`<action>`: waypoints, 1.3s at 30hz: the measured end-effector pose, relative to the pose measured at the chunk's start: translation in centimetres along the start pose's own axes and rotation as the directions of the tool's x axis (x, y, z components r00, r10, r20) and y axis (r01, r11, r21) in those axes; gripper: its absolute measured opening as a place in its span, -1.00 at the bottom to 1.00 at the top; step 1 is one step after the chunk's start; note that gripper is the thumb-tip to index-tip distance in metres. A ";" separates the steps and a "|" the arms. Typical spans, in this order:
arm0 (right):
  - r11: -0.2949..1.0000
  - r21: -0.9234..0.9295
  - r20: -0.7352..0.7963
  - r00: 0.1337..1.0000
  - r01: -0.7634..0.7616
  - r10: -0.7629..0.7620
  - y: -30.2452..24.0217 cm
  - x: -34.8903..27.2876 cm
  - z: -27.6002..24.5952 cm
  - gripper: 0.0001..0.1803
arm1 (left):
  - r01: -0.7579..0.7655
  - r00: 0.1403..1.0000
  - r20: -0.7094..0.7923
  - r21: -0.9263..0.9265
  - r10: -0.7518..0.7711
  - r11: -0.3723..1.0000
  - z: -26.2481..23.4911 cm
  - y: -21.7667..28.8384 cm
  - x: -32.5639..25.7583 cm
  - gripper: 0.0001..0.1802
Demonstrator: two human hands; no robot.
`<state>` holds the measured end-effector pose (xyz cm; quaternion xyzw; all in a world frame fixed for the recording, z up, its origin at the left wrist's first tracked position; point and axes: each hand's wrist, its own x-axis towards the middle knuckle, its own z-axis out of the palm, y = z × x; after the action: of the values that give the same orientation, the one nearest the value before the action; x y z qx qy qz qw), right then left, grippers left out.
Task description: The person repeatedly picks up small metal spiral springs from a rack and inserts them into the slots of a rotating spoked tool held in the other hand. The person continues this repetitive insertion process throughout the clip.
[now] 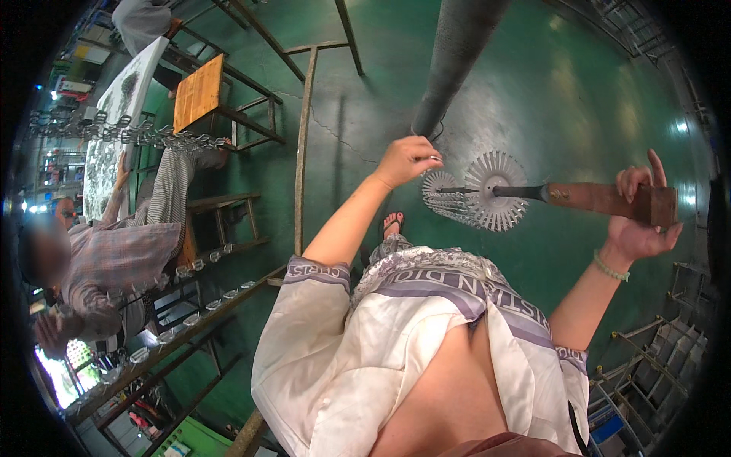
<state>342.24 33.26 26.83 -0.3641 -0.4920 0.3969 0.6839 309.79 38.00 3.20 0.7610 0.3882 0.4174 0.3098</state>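
Note:
In the head view, my right hand (636, 217) holds the squared end of a brown wooden handle (586, 202), with one finger raised. From the handle a dark metal shaft (521, 192) runs left to a round metal disc (489, 189) ringed with many narrow teeth or blades. A smaller toothed disc (440, 183) lies just left of it, and a row of small metal pieces seems to join the two. My left hand (410, 160) is closed in a pinch above the smaller disc, beside a thick dark pole (461, 57). A tiny shiny bit shows at its fingertips, too small to name.
To the left, a person in a plaid shirt (126, 251) sits near a pale tabletop (126, 114). Strings of metal pieces (145, 135) hang there. Metal rails (302, 152), a wooden stool (199, 91) and benches stand about. Metal racks (647, 365) are at the lower right.

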 end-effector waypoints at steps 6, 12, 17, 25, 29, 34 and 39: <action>0.997 0.073 0.061 0.998 -0.004 -0.001 -0.2 -0.2 0.2 0.13 | 0.011 0.985 0.172 0.105 -0.029 0.994 7.3 -5.0 -2.4 -0.82; 0.997 0.075 0.065 0.998 0.008 -0.013 -0.1 -0.4 0.0 0.14 | 0.009 0.931 0.360 0.163 -0.068 0.987 10.3 -7.2 -3.5 -0.80; 0.994 0.107 0.100 0.995 0.010 -0.020 0.0 -0.5 -0.4 0.14 | 0.019 0.902 0.423 0.173 -0.092 0.985 11.4 -7.9 -3.4 -0.80; 0.994 0.106 0.122 0.992 0.018 -0.031 0.1 -0.5 -0.4 0.13 | 0.025 0.874 0.472 0.193 -0.115 0.981 12.2 -8.1 -3.1 -0.74; 0.992 0.122 0.136 0.990 0.016 -0.032 0.1 -0.5 -0.3 0.13 | 0.013 0.841 0.523 0.230 -0.135 0.973 12.9 -8.7 -3.0 -0.74; 0.993 0.115 0.126 0.992 0.018 -0.033 0.1 -0.5 -0.3 0.12 | 0.007 0.853 0.502 0.263 -0.143 0.965 13.5 -8.2 -3.1 -0.79; 0.996 0.091 0.104 0.994 0.023 -0.032 0.0 -0.5 0.1 0.13 | 0.035 0.867 0.473 0.256 -0.157 0.966 14.0 -8.2 -3.4 -0.78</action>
<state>342.08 32.76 26.64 -0.3048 -0.5141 0.4278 0.6781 318.16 37.18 -11.09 0.8530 0.3821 0.1451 0.3245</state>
